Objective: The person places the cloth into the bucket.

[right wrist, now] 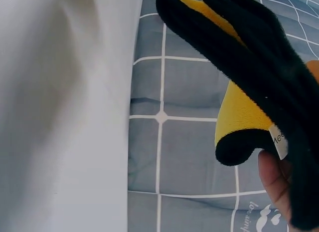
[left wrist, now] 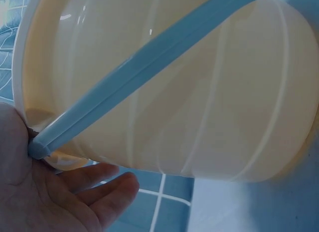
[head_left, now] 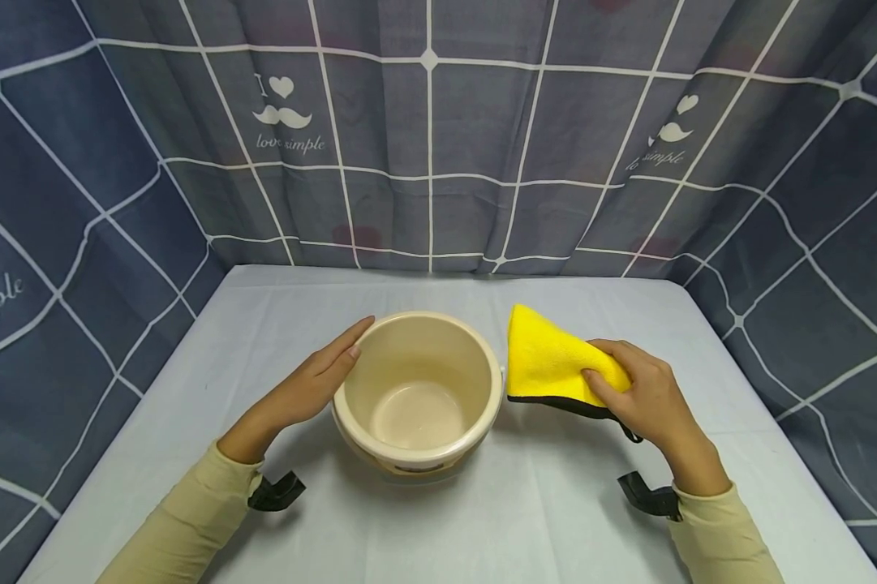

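Note:
A cream bucket (head_left: 423,357) stands upright on the table, and nothing shows inside it. My left hand (head_left: 315,381) lies against the left of its rim with the fingers fairly straight. In the left wrist view, a bluish bail handle (left wrist: 134,75) slants across the bucket's outer wall, and the palm touches its lower end. To the right of the bucket, my right hand (head_left: 646,393) pinches a folded yellow cloth (head_left: 548,357) with a black underside, thumb on top. The right wrist view shows the cloth's black side (right wrist: 269,67) and a small white label (right wrist: 278,141).
A white cloth covers the table (head_left: 555,519). Dark grey-blue curtains (head_left: 380,122) with white grid lines hang behind it and along both sides. Black straps (head_left: 276,491) stick out at both sleeve cuffs.

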